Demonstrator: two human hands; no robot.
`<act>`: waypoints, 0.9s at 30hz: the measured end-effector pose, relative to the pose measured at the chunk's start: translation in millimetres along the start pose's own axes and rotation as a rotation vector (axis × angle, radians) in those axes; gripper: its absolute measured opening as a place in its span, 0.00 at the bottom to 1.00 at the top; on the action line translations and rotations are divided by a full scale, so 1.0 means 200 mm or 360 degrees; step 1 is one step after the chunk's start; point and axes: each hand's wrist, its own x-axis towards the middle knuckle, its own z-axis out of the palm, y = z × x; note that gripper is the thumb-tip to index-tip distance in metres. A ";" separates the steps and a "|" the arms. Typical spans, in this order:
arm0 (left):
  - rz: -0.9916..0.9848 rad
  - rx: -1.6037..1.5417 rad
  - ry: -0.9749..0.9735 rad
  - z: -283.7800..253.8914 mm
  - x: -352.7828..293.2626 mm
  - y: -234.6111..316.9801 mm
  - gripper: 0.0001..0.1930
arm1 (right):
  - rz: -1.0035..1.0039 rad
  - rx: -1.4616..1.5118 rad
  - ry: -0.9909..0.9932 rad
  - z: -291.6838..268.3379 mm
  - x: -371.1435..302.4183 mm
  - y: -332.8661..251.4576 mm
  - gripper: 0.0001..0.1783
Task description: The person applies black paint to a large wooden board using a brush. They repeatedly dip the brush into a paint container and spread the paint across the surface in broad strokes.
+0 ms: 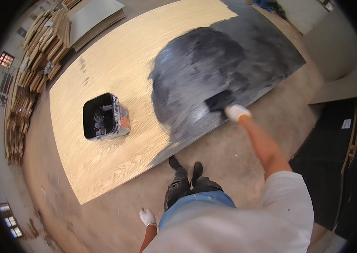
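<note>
My right hand (237, 112), in a white glove, grips a flat, wide black spreading tool (219, 101). The tool lies against the dark coating (195, 63) near the close edge of a large wood-grain sheet (132, 164). Blur hides whether it is a brush or a scraper. Streaky black-grey coating covers the right part of the sheet, while the left part shows bare pale grain. A square black bucket (121, 122), smeared with dark paste inside, stands on the pale part. Low beside my body hangs my gloved left hand (147, 216), its fingers loosely apart and holding nothing visible.
Stacked boards (39, 63) line the wall at the far left, beside a pile of flat grey sheets (96, 19). To the right are a leaning grey panel (334, 46) and a black-covered stack (326, 168). My feet (197, 168) stand close to the sheet's near edge.
</note>
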 end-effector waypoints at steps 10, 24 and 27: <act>-0.0529 0.0220 -0.0513 -0.11 -0.25 -0.76 0.16 | 0.0256 0.0341 0.0378 0.07 0.20 0.08 0.34; 0.0007 -0.2047 -0.0807 -0.41 0.70 1.15 0.19 | -0.0441 0.0203 -0.0258 0.83 -0.89 -1.05 0.31; 0.0037 -0.2443 -0.1133 -0.45 0.86 1.48 0.22 | -0.0109 0.0302 -0.0220 0.67 -0.79 -0.77 0.35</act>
